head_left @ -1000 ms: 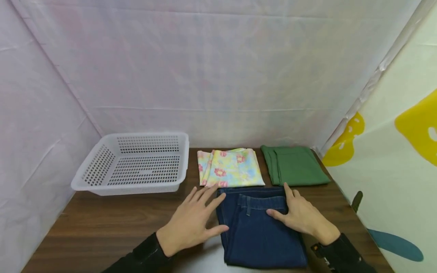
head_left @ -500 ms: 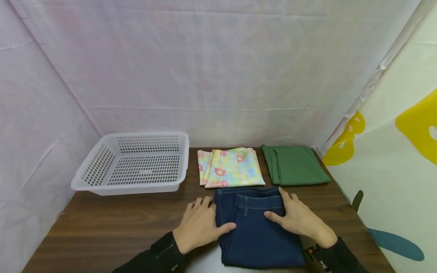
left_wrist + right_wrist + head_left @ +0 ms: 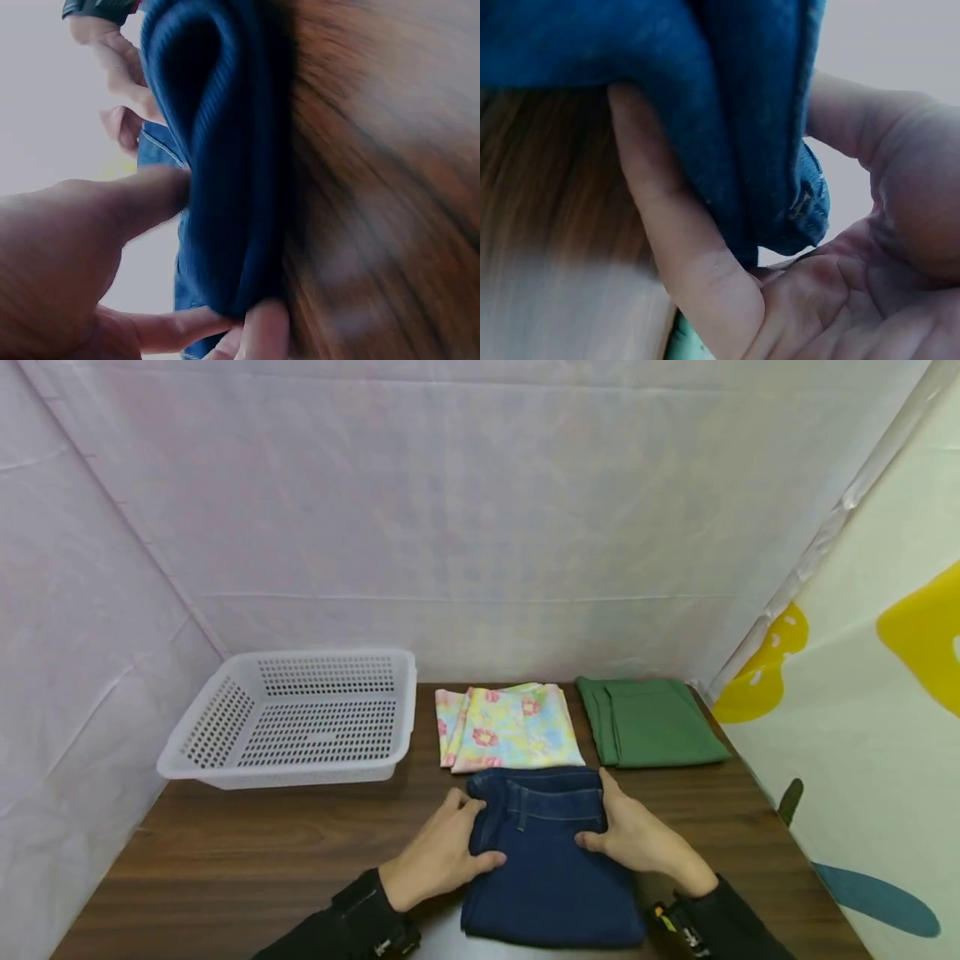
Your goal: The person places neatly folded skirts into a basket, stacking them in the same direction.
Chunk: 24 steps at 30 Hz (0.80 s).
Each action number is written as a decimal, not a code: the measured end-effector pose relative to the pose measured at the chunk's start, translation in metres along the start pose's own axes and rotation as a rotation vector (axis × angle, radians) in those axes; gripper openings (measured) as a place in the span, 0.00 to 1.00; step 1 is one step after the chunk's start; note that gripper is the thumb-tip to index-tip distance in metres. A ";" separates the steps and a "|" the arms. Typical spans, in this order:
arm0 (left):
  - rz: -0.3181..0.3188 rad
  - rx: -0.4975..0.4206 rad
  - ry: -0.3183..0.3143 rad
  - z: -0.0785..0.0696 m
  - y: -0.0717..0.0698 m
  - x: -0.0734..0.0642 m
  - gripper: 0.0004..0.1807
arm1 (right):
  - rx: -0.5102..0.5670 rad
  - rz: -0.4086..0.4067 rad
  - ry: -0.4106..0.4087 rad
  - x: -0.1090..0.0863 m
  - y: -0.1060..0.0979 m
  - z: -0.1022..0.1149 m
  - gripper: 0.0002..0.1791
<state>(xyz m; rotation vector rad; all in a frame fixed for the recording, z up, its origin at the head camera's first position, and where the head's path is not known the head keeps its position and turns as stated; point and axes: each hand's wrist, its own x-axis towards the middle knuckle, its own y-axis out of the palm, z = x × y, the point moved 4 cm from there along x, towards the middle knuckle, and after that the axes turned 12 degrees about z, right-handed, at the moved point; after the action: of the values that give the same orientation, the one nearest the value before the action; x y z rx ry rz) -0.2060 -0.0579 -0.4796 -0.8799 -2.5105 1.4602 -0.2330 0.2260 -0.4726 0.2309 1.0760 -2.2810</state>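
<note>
A folded pair of dark blue jeans lies at the front of the table, waistband toward the back. At its left edge my left hand grips the layers, thumb on top and fingertips curled under the side, as the left wrist view shows on the denim. My right hand holds the right edge, thumb over the top; in the right wrist view a finger reaches beneath the denim.
Behind the jeans lie a folded floral cloth and a folded green cloth. A white perforated basket stands at the back left of the wooden table. Fabric walls border the back and sides.
My left hand has moved in from the left and curled its fingers under the jeans' edge. The right hand has tightened on its side, and the jeans have shifted slightly left.
</note>
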 end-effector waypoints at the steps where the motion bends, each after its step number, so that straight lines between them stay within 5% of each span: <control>1: 0.007 -0.029 -0.008 0.000 0.000 0.000 0.46 | 0.004 -0.004 0.008 0.002 0.000 0.001 0.68; 7: 0.029 -0.162 -0.036 0.002 0.000 -0.001 0.48 | 0.057 -0.001 0.004 0.006 0.001 0.004 0.68; 14: -0.009 -0.212 0.018 -0.001 -0.003 -0.004 0.49 | 0.216 0.114 -0.121 -0.001 0.000 0.012 0.60; 24: -0.090 -0.196 0.123 -0.010 -0.037 -0.021 0.50 | 0.262 0.079 -0.265 -0.009 -0.008 0.029 0.55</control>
<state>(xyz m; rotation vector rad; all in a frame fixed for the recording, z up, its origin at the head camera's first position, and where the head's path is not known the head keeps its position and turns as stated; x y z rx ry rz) -0.2013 -0.0752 -0.4396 -0.8441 -2.5957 1.1125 -0.2282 0.2123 -0.4447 0.0704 0.6234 -2.2990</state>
